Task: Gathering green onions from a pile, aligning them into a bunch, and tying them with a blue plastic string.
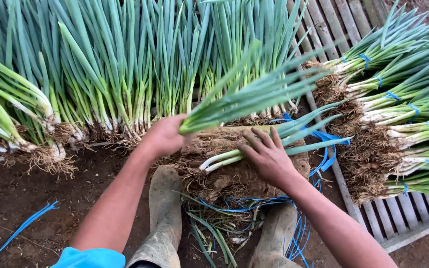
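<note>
Under right hand (269, 156), scallions (224, 159); left hand (164, 136) gripping bunch (254, 94)

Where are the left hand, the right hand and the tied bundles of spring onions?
left hand (164, 136), head view, back of the hand.
right hand (269, 158), head view, back of the hand.
tied bundles of spring onions (398, 106), head view, white stems by a blue tie.

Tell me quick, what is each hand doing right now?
Left hand: closed around a bunch of green onions.
Right hand: open, fingers spread, resting on loose onion stalks.
</note>
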